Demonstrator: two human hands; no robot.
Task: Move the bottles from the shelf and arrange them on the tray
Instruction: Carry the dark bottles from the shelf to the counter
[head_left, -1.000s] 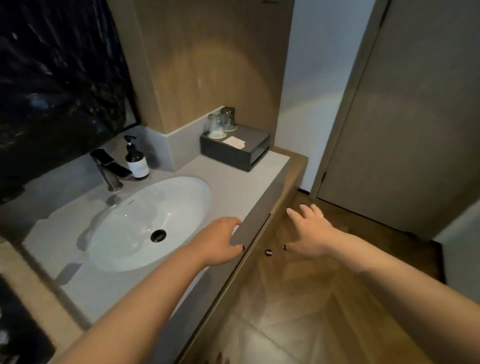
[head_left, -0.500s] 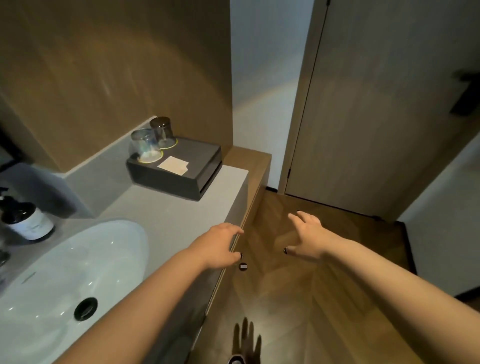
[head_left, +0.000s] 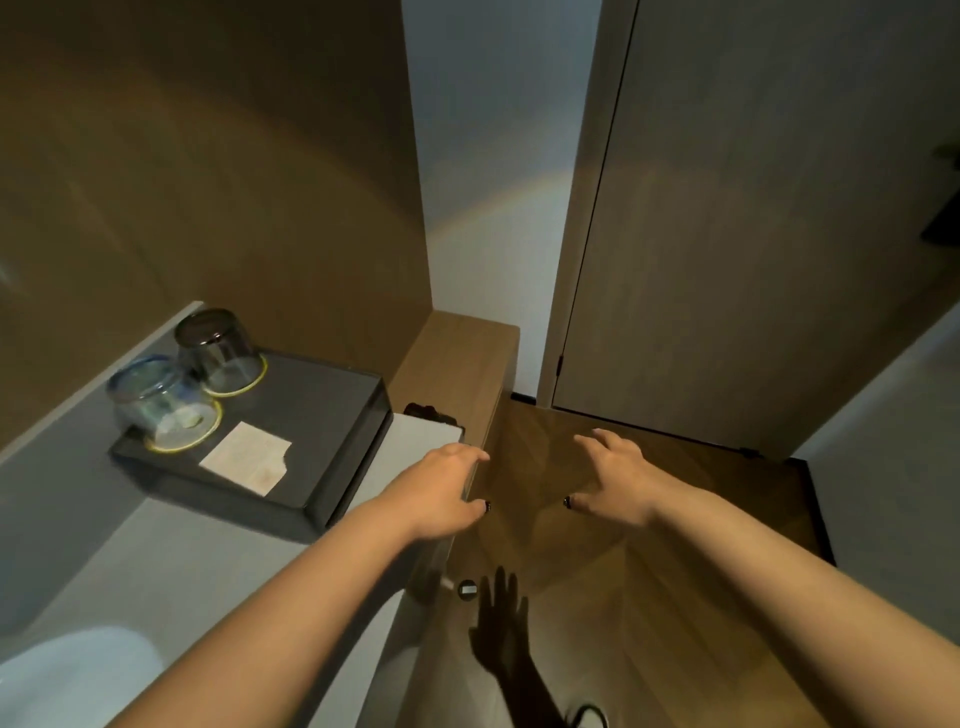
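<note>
A dark tray (head_left: 332, 410) stands on the grey counter (head_left: 156, 561) at the left, carrying two upturned glasses (head_left: 161, 410) and a white paper slip (head_left: 247, 457). No bottle and no shelf are in view. My left hand (head_left: 441, 488) hovers palm down over the counter's right edge, just right of the tray, fingers relaxed and holding nothing. Out over the wooden floor, my right hand (head_left: 613, 483) is spread and empty. The two hands are a short way apart.
A white sink (head_left: 67, 675) shows at the lower left. A wooden ledge (head_left: 462, 364) runs behind the counter's end. A closed door (head_left: 753, 234) stands ahead at the right, with wooden floor (head_left: 649, 597) in front of it. The hand's shadow falls on the cabinet front.
The view has swung right: the soap bottle and tap have left the frame and the sink is nearly out. The tray looms larger. Both hands stay extended and empty.
</note>
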